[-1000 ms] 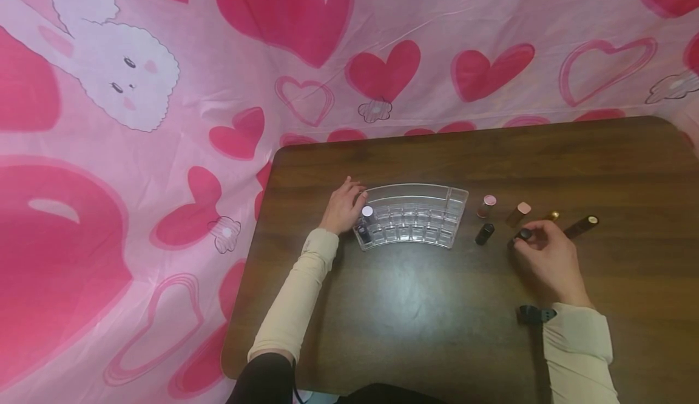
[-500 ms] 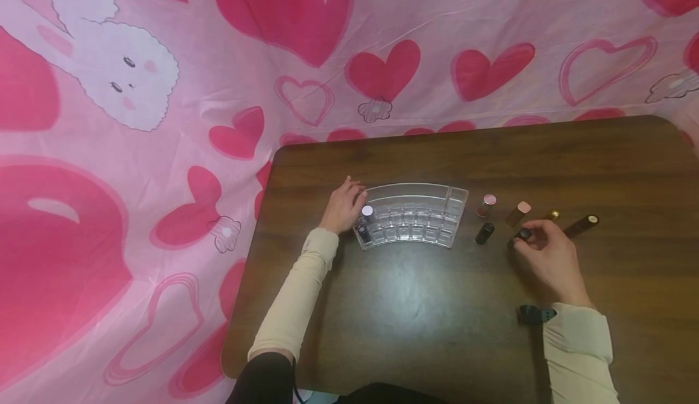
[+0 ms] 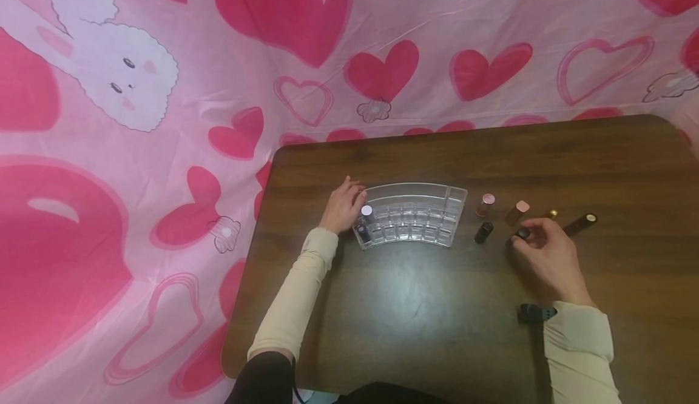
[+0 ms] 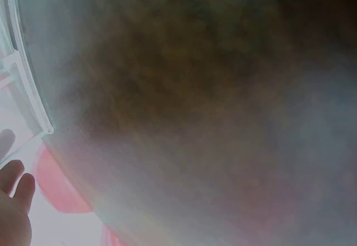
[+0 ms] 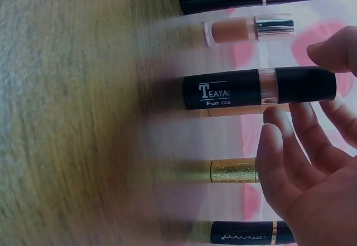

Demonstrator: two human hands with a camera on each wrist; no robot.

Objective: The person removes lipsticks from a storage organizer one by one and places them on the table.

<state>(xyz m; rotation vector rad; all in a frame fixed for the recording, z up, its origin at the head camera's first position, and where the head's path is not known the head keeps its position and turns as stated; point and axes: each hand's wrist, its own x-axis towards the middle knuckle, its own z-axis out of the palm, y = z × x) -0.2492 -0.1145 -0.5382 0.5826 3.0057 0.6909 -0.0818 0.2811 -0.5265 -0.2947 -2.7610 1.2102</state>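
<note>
My right hand (image 3: 553,263) pinches the upper end of a black lipstick tube (image 5: 223,92) between thumb and fingers. In the right wrist view the tube has a clear band around it and white lettering on its lower part. My left hand (image 3: 342,207) lies with fingers extended at the left end of a curved clear acrylic organizer (image 3: 457,217). Two items stand in that end of it: a white-topped one (image 3: 368,212) and a dark one (image 3: 363,232). Only a few left fingers (image 4: 23,193) show in the left wrist view, beside the organizer's edge.
Between organizer and right hand stand a pink-topped tube (image 3: 486,205) and a short black tube (image 3: 483,233). A rose-brown tube (image 3: 516,212), a gold-topped one (image 3: 553,215) and a longer dark one (image 3: 580,225) are behind and right. A pink heart-print cloth (image 3: 480,3) borders the wooden table (image 3: 404,331).
</note>
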